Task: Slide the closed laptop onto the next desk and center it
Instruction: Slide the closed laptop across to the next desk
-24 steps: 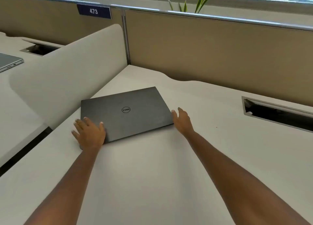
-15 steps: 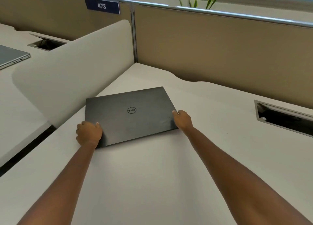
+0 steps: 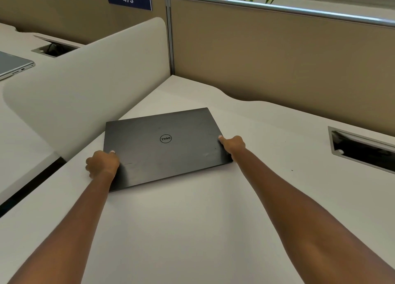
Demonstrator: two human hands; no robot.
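A closed dark grey laptop (image 3: 164,147) with a round logo lies flat on the white desk (image 3: 192,230), close to the white divider. My left hand (image 3: 102,164) is curled around its near left corner, thumb on the lid. My right hand (image 3: 233,143) grips its right edge, thumb tip on top. The neighbouring desk (image 3: 19,138) lies to the left, beyond the divider.
A rounded white divider (image 3: 85,87) stands between the two desks, with a dark gap (image 3: 32,185) below it. A second, silver laptop (image 3: 12,65) rests on the left desk. Cable openings sit at the right (image 3: 363,151) and far left (image 3: 53,48). Tan partition panels (image 3: 277,59) run along the back.
Both hands went from lying open at the laptop's corners to closing on its edges. The laptop has stayed in about the same place on the desk.
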